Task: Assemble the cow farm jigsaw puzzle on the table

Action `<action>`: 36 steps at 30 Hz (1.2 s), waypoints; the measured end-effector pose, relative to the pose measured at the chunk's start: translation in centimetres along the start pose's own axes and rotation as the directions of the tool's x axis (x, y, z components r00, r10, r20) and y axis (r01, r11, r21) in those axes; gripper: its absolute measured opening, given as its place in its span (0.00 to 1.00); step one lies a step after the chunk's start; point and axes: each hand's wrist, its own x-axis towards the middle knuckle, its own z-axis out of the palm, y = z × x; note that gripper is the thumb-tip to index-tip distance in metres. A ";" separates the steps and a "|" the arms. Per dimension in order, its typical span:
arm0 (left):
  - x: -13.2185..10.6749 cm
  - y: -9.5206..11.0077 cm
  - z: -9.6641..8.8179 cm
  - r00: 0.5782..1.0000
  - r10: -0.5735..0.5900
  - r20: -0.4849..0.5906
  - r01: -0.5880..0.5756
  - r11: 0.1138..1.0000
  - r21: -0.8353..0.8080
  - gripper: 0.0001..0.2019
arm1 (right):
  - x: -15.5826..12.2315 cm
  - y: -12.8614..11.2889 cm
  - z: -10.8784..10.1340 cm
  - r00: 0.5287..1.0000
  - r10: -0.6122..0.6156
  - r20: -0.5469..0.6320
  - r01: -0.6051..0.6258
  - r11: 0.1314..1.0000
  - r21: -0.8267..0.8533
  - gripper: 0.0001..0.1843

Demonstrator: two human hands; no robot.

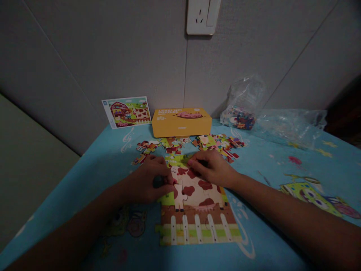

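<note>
A partly joined jigsaw puzzle (194, 192) lies flat on the table, showing a spotted cow above a white fence. At its left edge is my left hand (153, 178), fingers curled and thumb low by the cow's front; what they grip is hidden. My right hand (214, 165) rests over the top right of the cow, its thumb and forefinger closed at a green puzzle piece (178, 161) on the upper edge. Loose puzzle pieces (216, 142) are heaped just beyond both hands.
Against the wall stand a yellow puzzle box (182, 126) and a reference picture card (129, 113). To their right lie a clear bag of pieces (239, 117) and a crumpled plastic bag (290, 126). A blue cartoon tablecloth (270, 233) covers the table.
</note>
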 end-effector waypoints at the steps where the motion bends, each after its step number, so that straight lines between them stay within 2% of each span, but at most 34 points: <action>1: 0.0 0.0 0.0 1.000 0.016 0.001 -0.016 1.000 -0.002 0.05 | 0.0 0.0 0.0 1.000 0.001 0.000 -0.001 1.000 0.004 0.20; 6: 0.0 0.3 0.0 0.999 0.049 0.000 -0.049 0.999 -0.001 0.05 | 0.0 0.0 0.0 1.000 0.004 0.006 -0.004 1.000 0.002 0.20; 10: 0.0 0.4 0.0 0.999 0.052 -0.008 -0.053 0.999 -0.015 0.01 | 0.0 0.0 0.0 1.000 -0.011 -0.005 0.011 1.000 -0.023 0.20; 18: -0.2 0.1 0.2 0.999 0.025 0.039 -0.024 1.000 -0.015 0.06 | 0.0 0.2 0.1 1.000 -0.013 0.000 0.013 1.000 -0.012 0.20; 36: -0.3 -0.1 0.7 1.000 0.017 0.024 -0.016 1.000 -0.024 0.05 | 0.1 0.0 0.1 1.000 -0.010 0.009 0.010 0.999 -0.045 0.20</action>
